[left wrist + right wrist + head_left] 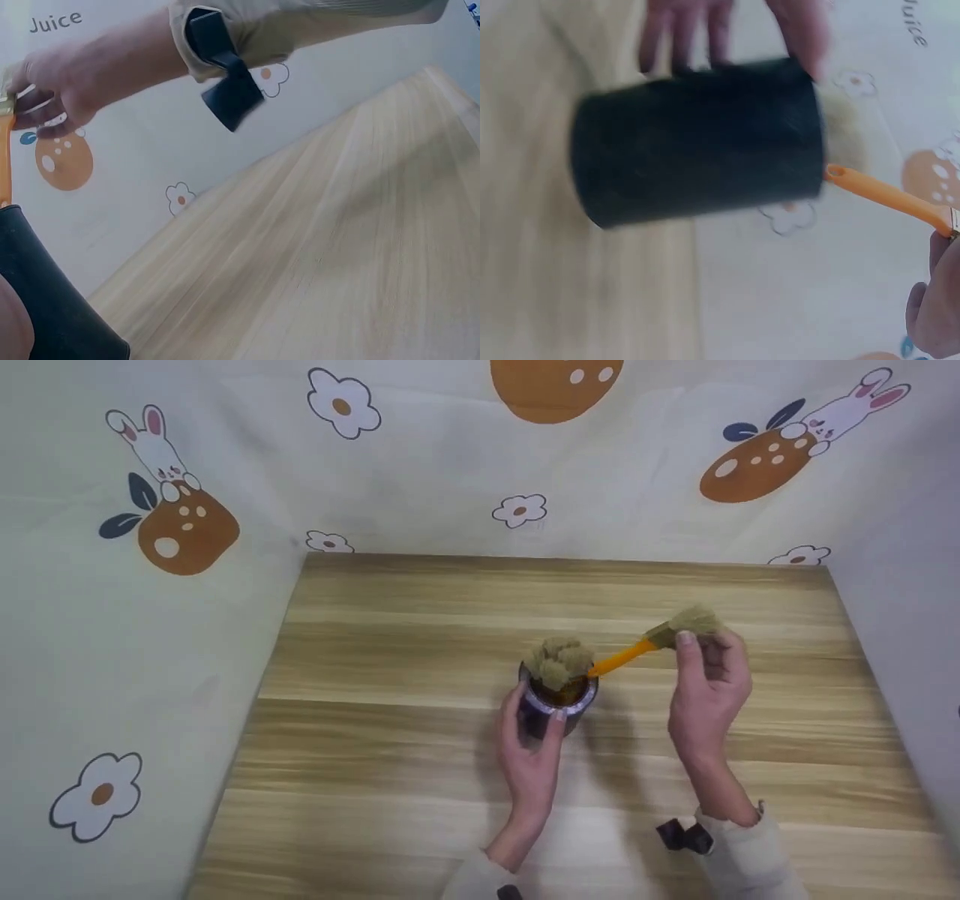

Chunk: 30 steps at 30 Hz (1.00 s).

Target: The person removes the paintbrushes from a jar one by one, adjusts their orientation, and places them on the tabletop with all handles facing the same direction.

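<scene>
A dark cylindrical holder (537, 723) with a pale rim is gripped by my left hand (531, 780), thumb on its near side and fingers round its left. Bushy beige bristle heads (556, 661) stick up out of its mouth. My right hand (705, 705) pinches a paintbrush (624, 658) near its metal band and beige bristles, to the right of the holder. The brush slants with its orange handle pointing down and left, the handle's end right at the rim. The right wrist view shows the dark wall of the holder (697, 146) on its side, with the handle tip (836, 173) beside its mouth.
Under both hands is a wood-grain table (360, 750). Pale cloth (420, 472) printed with rabbits, fruit and flowers hangs behind it and at the sides. A dark strap with a mount (684, 837) sits on the right sleeve.
</scene>
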{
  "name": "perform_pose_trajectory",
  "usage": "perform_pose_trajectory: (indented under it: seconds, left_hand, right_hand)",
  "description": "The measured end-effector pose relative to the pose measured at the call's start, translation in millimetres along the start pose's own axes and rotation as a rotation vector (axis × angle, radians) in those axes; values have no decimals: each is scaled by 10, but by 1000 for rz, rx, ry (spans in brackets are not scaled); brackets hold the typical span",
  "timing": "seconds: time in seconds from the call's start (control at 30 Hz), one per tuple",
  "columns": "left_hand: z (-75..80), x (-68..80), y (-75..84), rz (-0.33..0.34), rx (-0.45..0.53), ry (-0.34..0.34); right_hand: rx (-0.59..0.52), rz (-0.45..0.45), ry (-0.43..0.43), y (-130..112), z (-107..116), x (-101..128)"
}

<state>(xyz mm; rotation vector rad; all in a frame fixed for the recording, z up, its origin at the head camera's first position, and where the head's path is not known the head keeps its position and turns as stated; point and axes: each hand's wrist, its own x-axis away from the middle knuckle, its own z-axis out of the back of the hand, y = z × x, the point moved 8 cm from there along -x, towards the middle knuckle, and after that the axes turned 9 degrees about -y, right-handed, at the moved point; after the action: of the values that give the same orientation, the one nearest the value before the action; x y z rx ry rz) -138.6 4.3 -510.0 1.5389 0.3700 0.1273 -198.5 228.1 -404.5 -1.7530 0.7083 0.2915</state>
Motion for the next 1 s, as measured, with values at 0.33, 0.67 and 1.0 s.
perform_pose_trajectory:
  seconds: [0.33, 0.67, 1.0]
  left_hand:
    - [20, -29, -231, 57, 45, -20]
    - [13, -40, 97, 44, 32, -49]
    - [5, -41, 119, -23, 38, -49]
  right_hand:
    - [83, -118, -44, 115, 156, -271]
    - [702, -318, -304, 1107, 355, 110]
    - [878, -553, -387, 1505, 410, 204]
